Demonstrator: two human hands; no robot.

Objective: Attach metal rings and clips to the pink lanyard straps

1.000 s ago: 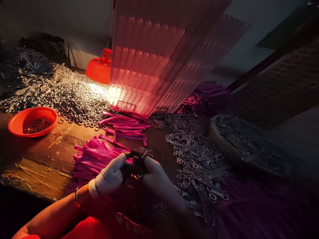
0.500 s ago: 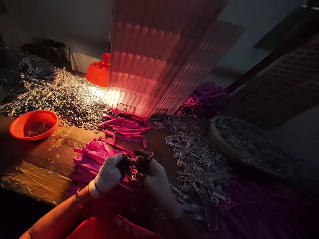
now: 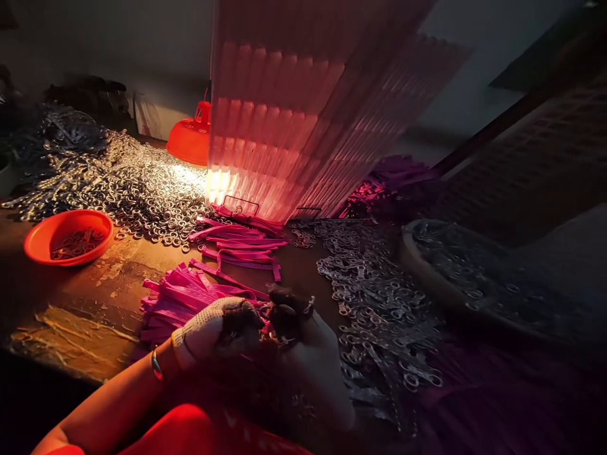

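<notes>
My left hand (image 3: 220, 332), in a white dotted glove with dark fingertips, is closed at the near edge of a bunch of pink straps (image 3: 177, 300). Close beside it on the right, my right hand (image 3: 306, 344) is also gloved and closed, with dark fingertips. Something small and partly metallic shows between the hands, too dark and blurred to name. More pink straps (image 3: 241, 243) lie beyond the hands. To the right of my right hand spreads a heap of metal pieces with ring ends (image 3: 374, 303).
A red bowl (image 3: 40, 243) holding small metal parts stands at the left. Behind it lies a large pile of metal rings (image 3: 137, 189) under a red lamp (image 3: 188, 140). A corrugated translucent panel (image 3: 270, 126) stands at the back; a round basket (image 3: 417, 268) is at the right.
Both hands have shifted slightly right. My left hand has turned so its back faces up more, and the metal ring seen between the hands is now mostly hidden.
</notes>
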